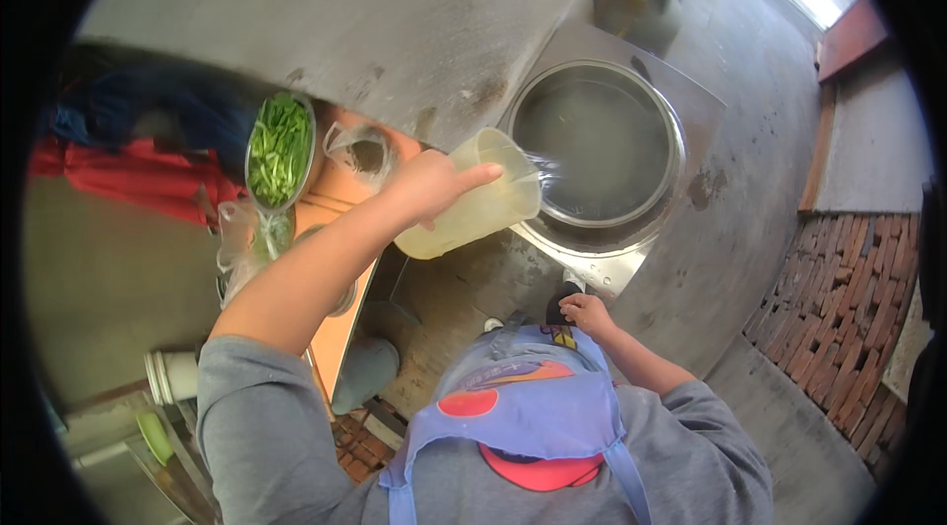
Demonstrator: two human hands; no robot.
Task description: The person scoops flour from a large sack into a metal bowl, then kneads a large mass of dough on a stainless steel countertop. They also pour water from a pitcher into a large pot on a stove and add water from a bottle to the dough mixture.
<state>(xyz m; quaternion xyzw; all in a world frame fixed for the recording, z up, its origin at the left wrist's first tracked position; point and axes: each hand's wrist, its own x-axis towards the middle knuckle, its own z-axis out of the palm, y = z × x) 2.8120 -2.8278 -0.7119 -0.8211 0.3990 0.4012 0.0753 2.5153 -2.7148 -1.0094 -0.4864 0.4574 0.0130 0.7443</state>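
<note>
My left hand (433, 188) grips a translucent yellowish plastic jug (481, 203), tilted with its mouth to the right. Clear water runs from its rim into a large round metal pot (669, 155). Cloudy liquid (592, 147) stands in the pot, with a light haze above it. The pot sits on a shiny metal stove (618, 266). Low in front of the stove, close to my apron (525, 406), my right hand (588, 314) has its fingers curled in. I see nothing held in it. A black thing (560, 305) shows beside its fingertips; I cannot tell what it is.
An orange table (340, 347) at left bears a metal bowl of chopped greens (277, 155) and plastic bags (362, 151). A gas cylinder (640, 7) stands behind the stove. Stacked bricks (828, 318) lie at right. A grey bucket (368, 373) is beneath the table's edge.
</note>
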